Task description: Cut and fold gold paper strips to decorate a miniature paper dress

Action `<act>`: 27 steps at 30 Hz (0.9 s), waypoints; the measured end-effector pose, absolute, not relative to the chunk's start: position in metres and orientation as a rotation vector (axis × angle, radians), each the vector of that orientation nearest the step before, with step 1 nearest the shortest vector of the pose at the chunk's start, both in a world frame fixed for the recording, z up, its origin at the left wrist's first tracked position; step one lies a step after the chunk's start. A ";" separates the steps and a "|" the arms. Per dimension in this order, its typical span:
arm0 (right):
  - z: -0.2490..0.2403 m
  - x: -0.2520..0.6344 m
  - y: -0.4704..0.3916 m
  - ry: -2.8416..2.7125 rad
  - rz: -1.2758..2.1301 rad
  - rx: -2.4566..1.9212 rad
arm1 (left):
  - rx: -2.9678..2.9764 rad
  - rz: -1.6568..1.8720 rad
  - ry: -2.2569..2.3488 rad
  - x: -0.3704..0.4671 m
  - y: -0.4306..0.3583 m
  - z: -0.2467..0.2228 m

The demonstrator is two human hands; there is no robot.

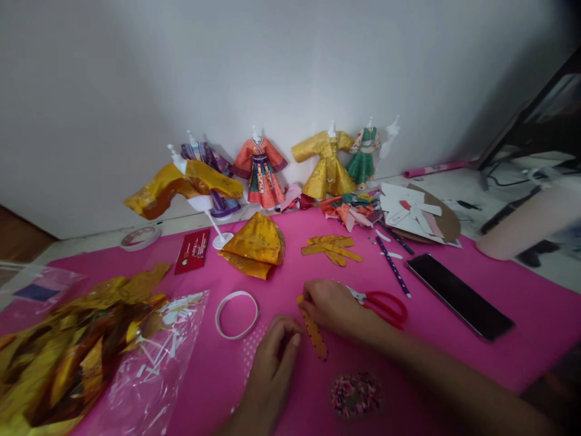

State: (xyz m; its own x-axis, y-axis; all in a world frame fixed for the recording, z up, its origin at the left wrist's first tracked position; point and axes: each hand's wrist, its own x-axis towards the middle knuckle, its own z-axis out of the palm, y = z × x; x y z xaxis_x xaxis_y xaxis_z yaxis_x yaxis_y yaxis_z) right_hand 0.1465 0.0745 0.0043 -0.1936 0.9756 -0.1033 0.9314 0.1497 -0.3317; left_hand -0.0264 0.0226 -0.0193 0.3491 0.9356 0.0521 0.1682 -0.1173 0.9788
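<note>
- I find one yellow strip (316, 340), dark-dotted at its edge, at the lower centre of the frame; its upper end lies at the fingertips of the right hand (330, 303);
- right hand: fingers bent down at the strip; from my remote view I cannot tell whether they clamp it;
- left hand (276, 351): fingers curled, just left of the strip; I cannot tell whether thumb and fingertips meet;
- I count one pair of scissors (371, 297), one phone (460, 297), five dressed mannequins (259, 166) across upper centre.
</note>
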 end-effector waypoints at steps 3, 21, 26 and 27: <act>0.003 0.149 0.076 -2.316 0.517 -1.829 | 1.496 0.937 1.053 -0.027 0.024 -0.019; -0.001 0.158 0.076 -2.252 0.602 -1.665 | 1.349 1.016 1.101 -0.029 0.027 -0.022; 0.011 0.165 0.074 -2.129 0.785 -1.486 | 0.987 0.990 1.002 -0.026 0.032 -0.033; 0.013 0.167 0.074 -2.100 0.833 -1.441 | 0.888 0.984 0.946 -0.025 0.033 -0.036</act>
State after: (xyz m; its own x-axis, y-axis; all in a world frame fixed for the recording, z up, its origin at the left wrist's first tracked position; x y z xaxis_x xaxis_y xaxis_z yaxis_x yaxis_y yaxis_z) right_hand 0.1669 0.0737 0.0131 -0.3473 0.9372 0.0324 0.6601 0.2689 -0.7014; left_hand -0.0251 0.0332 -0.0356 0.2573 0.9382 -0.2315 -0.2681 0.2995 0.9157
